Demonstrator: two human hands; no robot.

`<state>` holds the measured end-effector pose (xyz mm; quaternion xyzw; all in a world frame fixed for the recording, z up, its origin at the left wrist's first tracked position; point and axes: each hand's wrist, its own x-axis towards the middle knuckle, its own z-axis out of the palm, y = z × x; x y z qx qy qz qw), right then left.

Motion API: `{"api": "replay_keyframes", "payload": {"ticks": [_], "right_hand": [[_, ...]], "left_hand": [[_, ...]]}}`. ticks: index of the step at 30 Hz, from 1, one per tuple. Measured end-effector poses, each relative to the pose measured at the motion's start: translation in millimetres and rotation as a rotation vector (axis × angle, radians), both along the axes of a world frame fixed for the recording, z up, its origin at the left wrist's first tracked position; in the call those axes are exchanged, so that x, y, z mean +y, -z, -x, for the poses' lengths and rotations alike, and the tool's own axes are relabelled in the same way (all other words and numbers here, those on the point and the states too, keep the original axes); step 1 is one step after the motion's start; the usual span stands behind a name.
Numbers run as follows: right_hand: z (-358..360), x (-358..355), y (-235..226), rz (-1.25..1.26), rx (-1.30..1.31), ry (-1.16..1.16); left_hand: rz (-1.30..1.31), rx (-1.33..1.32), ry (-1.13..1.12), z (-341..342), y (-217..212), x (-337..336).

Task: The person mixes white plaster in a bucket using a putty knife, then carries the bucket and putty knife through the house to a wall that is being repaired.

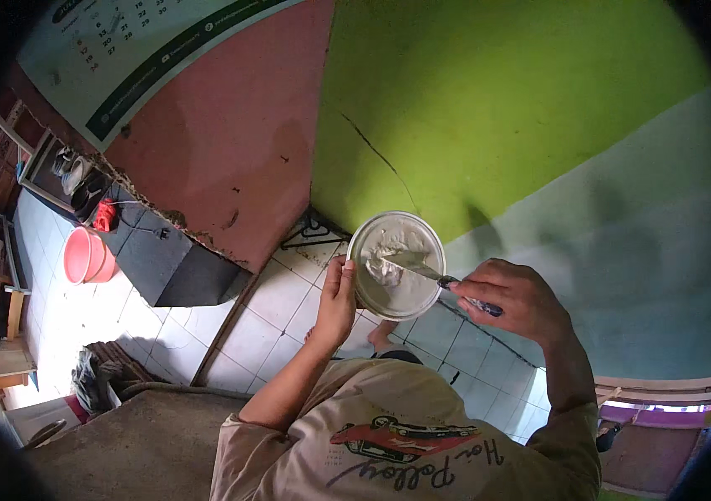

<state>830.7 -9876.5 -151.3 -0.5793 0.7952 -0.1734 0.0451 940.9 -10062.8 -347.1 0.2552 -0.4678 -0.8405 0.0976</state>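
A round tub [419, 302] with a pale rim is held up in front of me, tilted so its inside faces the camera. Thick whitish paste [388, 242] coats its inside. My left hand [336, 302] grips the tub's left side, thumb at the rim. In my right hand [512, 299] is the dark handle of a putty knife [416, 264]. Its blade lies in the paste near the tub's middle, partly smeared over.
Ahead, a painted wall [431, 108] in green and grey has a crack, beside a pink section [222, 150] with a calendar [134, 50]. On the tiled floor [268, 296] at left stand a pink bucket [88, 256] and a dark box [192, 271]. A brown surface [155, 434] lies lower left.
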Motion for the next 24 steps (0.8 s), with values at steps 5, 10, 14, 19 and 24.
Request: {"api": "replay_keyframes", "payload": {"ticks": [5,10,14,19,24], "right_hand": [[4.8,-4.2,-5.3,-0.015,-0.028,0.03],[1.1,-20.8,-3.9,-0.018,0.046,0.026],[-2.5,-34.4,8.1,-0.042,0.109,-0.109],[-11.5,-36.7,15.0,-0.086,0.081,-0.166],[-13.6,-31.2,22.6,0.027,0.023,-0.037]], "left_hand": [[0.023,0.023,-0.033,-1.7,-6.2,-0.4],[0.067,-0.002,0.006,-6.7,-1.6,-3.7],[0.049,0.041,-0.018,-11.5,9.3,-3.0],[-0.007,-0.033,-0.019,-22.4,5.2,-14.3],[0.007,-0.008,-0.004,-33.9,10.4,-31.7]]}}
